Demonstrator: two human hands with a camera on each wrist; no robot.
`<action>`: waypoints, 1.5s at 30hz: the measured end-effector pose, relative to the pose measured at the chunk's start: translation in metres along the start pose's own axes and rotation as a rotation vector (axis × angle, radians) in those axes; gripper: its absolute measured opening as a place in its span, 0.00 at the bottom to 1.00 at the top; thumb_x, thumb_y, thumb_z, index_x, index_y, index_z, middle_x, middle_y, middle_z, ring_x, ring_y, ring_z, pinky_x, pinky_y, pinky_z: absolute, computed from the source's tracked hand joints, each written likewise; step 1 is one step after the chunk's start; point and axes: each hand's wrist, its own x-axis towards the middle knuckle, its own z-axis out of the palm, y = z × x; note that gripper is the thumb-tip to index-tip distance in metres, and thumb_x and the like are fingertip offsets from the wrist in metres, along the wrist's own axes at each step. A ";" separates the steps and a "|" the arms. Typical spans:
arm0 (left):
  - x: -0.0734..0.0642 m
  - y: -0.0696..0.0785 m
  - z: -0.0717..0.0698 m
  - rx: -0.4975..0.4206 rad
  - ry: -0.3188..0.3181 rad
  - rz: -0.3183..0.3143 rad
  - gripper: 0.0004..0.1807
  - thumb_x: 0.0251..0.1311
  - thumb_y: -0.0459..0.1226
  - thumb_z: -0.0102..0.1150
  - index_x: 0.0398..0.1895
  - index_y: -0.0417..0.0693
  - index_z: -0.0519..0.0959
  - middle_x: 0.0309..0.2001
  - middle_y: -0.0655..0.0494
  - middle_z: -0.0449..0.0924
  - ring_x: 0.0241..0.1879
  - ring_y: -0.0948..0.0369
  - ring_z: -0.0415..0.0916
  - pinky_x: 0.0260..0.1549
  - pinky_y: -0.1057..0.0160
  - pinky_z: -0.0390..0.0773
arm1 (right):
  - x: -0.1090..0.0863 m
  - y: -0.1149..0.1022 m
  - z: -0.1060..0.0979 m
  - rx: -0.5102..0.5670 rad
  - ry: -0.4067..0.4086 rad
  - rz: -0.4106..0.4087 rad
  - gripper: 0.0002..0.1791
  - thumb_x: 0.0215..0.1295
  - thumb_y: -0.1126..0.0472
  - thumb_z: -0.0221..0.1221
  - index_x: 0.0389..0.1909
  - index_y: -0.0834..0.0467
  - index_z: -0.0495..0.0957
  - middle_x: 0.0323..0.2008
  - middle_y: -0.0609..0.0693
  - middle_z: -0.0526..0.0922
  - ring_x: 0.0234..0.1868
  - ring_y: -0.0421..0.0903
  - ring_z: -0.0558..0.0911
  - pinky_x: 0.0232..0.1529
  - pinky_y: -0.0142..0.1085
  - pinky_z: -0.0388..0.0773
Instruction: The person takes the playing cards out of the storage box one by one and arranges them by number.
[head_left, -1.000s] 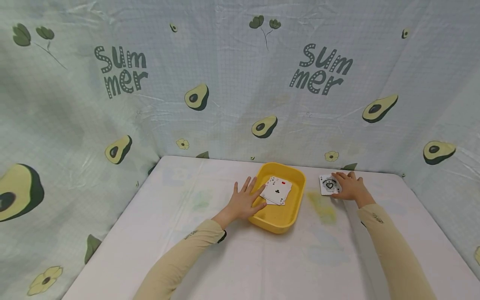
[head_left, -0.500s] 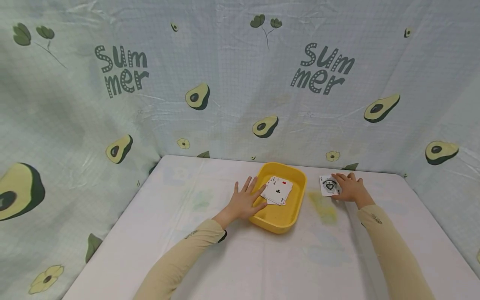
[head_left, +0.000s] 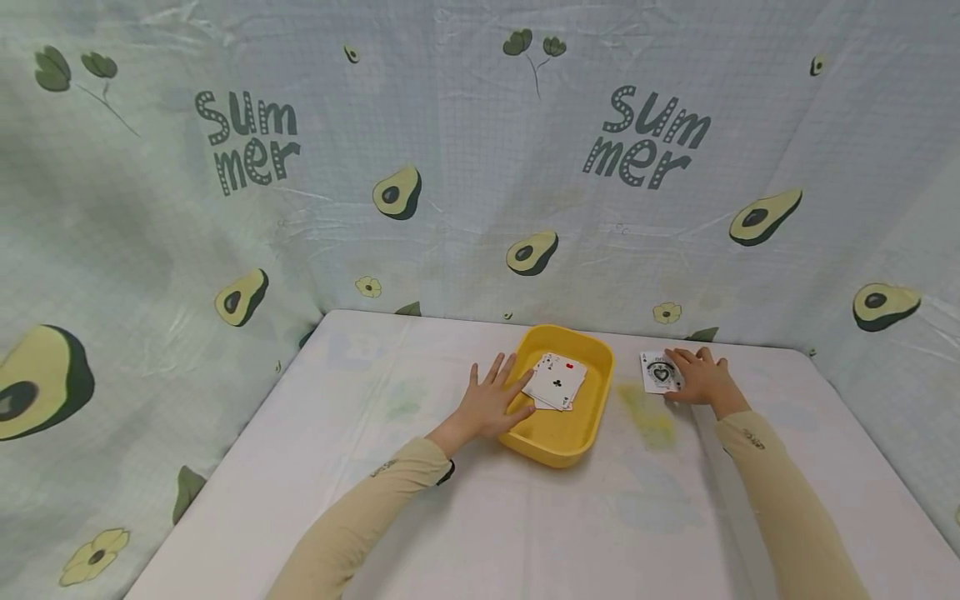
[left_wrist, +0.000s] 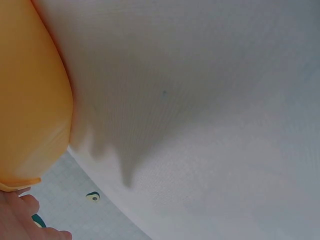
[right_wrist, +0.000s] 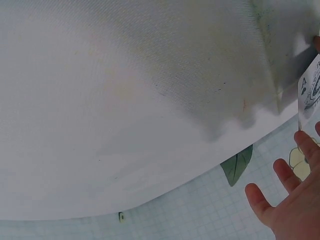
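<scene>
Head view shows the left hand (head_left: 491,406) spread flat, fingers straight against the near-left wall of the yellow plastic tray (head_left: 592,417), apparently steadying it; loose face-up playing cards (head_left: 556,382) lie inside. The right hand (head_left: 701,379) rests with fingers laid on the ace of spades card (head_left: 656,372), flat on the white table (head_left: 525,525) right of the tray.

Backdrop cloth and bare counter

A white counter (head_left: 465,517) fills the lower half of the head view, with a faint yellowish stain (head_left: 645,412) toward 3 o'clock of its middle. A pale checked cloth (head_left: 465,167) hangs behind it and wraps round at 9 and 3 o'clock, printed with avocado halves (head_left: 531,252), small flowers (head_left: 367,287), green leaves, and the word "Summer" (head_left: 645,137) at 11 and 1 o'clock.
</scene>
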 end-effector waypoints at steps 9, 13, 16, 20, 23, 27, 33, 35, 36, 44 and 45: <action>0.000 0.000 -0.001 -0.002 0.007 0.004 0.33 0.61 0.59 0.33 0.69 0.60 0.49 0.71 0.49 0.37 0.71 0.51 0.32 0.60 0.36 0.41 | -0.002 -0.004 -0.003 0.017 -0.007 -0.002 0.45 0.47 0.46 0.61 0.63 0.63 0.56 0.61 0.65 0.61 0.53 0.64 0.60 0.48 0.68 0.54; 0.000 0.000 -0.001 -0.003 0.007 0.002 0.33 0.62 0.59 0.34 0.69 0.61 0.49 0.71 0.49 0.37 0.71 0.51 0.33 0.60 0.36 0.41 | -0.001 -0.004 -0.003 0.007 -0.003 -0.005 0.45 0.47 0.46 0.61 0.63 0.63 0.56 0.60 0.65 0.61 0.53 0.64 0.61 0.48 0.68 0.54; 0.000 0.001 -0.001 -0.007 0.000 -0.004 0.33 0.62 0.59 0.34 0.69 0.62 0.48 0.71 0.50 0.36 0.71 0.51 0.32 0.60 0.36 0.40 | -0.001 -0.003 -0.003 -0.001 -0.005 -0.008 0.45 0.48 0.45 0.60 0.64 0.63 0.56 0.61 0.65 0.61 0.54 0.65 0.60 0.49 0.69 0.54; 0.002 0.002 0.000 0.001 -0.011 -0.011 0.33 0.62 0.59 0.34 0.69 0.62 0.48 0.72 0.50 0.36 0.71 0.52 0.32 0.61 0.37 0.40 | -0.002 -0.001 -0.005 -0.015 0.019 -0.034 0.44 0.50 0.44 0.59 0.64 0.62 0.56 0.61 0.64 0.61 0.55 0.66 0.60 0.48 0.68 0.55; 0.003 0.002 0.000 -0.001 -0.013 -0.011 0.33 0.62 0.59 0.34 0.69 0.62 0.48 0.72 0.50 0.36 0.71 0.52 0.31 0.61 0.37 0.40 | -0.004 0.000 -0.008 -0.021 0.051 -0.057 0.42 0.51 0.44 0.57 0.64 0.61 0.57 0.61 0.63 0.61 0.55 0.65 0.60 0.45 0.64 0.58; 0.004 0.001 0.001 0.006 -0.006 -0.009 0.34 0.61 0.60 0.33 0.69 0.61 0.48 0.71 0.50 0.36 0.71 0.51 0.32 0.60 0.36 0.41 | -0.005 -0.001 -0.011 -0.028 0.095 -0.084 0.39 0.54 0.45 0.56 0.63 0.60 0.58 0.61 0.63 0.62 0.55 0.65 0.60 0.41 0.60 0.61; 0.005 0.000 0.000 0.037 -0.009 -0.011 0.34 0.61 0.61 0.30 0.69 0.62 0.47 0.71 0.49 0.36 0.70 0.50 0.34 0.60 0.36 0.44 | -0.006 -0.012 -0.018 -0.035 0.161 -0.119 0.37 0.55 0.46 0.55 0.63 0.61 0.59 0.61 0.63 0.63 0.53 0.65 0.62 0.39 0.58 0.63; 0.004 0.000 -0.001 0.035 -0.012 -0.009 0.34 0.61 0.61 0.31 0.69 0.61 0.47 0.71 0.49 0.36 0.70 0.49 0.35 0.59 0.36 0.44 | -0.006 -0.018 -0.021 -0.032 0.185 -0.126 0.37 0.56 0.46 0.54 0.63 0.61 0.59 0.61 0.63 0.64 0.53 0.65 0.63 0.39 0.58 0.63; 0.004 0.000 -0.001 0.031 -0.009 -0.006 0.34 0.61 0.61 0.31 0.69 0.61 0.47 0.71 0.48 0.37 0.70 0.49 0.35 0.59 0.36 0.44 | -0.007 -0.021 -0.023 -0.025 0.199 -0.131 0.37 0.56 0.46 0.55 0.63 0.61 0.59 0.61 0.63 0.64 0.53 0.65 0.63 0.40 0.59 0.63; 0.000 0.001 -0.002 -0.046 0.036 0.027 0.35 0.61 0.63 0.26 0.69 0.60 0.48 0.71 0.48 0.37 0.71 0.50 0.33 0.60 0.36 0.42 | -0.010 -0.045 -0.031 0.026 0.267 -0.190 0.35 0.57 0.46 0.55 0.62 0.59 0.61 0.61 0.60 0.64 0.55 0.62 0.63 0.44 0.59 0.62; -0.001 0.001 -0.002 -0.050 0.035 0.028 0.36 0.61 0.63 0.25 0.69 0.61 0.48 0.71 0.48 0.37 0.71 0.50 0.33 0.60 0.36 0.41 | -0.011 -0.048 -0.032 0.032 0.273 -0.197 0.34 0.57 0.46 0.55 0.62 0.59 0.61 0.61 0.60 0.64 0.55 0.62 0.63 0.45 0.58 0.62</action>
